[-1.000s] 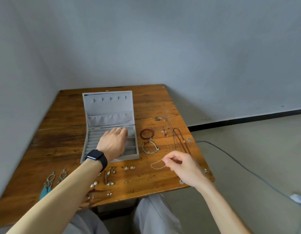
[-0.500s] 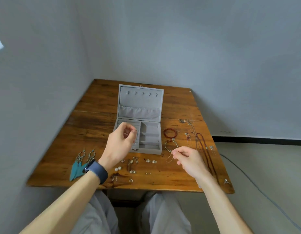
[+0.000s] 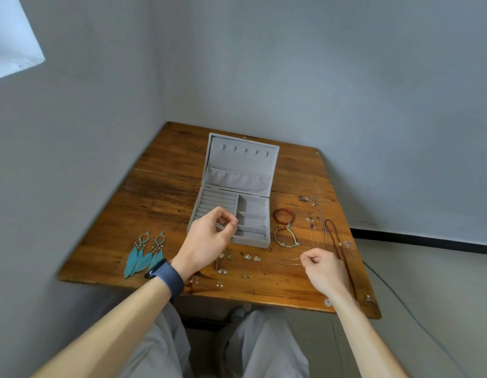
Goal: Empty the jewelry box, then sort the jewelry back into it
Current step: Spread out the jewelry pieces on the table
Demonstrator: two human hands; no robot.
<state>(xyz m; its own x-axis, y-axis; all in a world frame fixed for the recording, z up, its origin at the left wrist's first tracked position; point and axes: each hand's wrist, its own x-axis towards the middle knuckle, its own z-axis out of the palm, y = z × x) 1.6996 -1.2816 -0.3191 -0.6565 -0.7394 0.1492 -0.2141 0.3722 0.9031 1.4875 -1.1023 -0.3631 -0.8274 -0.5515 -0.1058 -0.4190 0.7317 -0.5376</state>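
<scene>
The left hand [image 3: 207, 241] has risen off the grey felt jewelry box [image 3: 253, 211], fingertips [image 3: 232, 224] pinched, hold unclear; the right hand [image 3: 325, 271] pinches a thin silver chain [image 3: 288, 260].

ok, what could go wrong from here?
1. The right hand pinches a thin chain that trails on the table close to the laid-out necklaces; dragging it could tangle them.
2. A small piece sits at the table's near edge beside the right forearm; a sweep might knock it off.
3. Loose studs lie by the left wrist, likely easy to scatter.
</scene>
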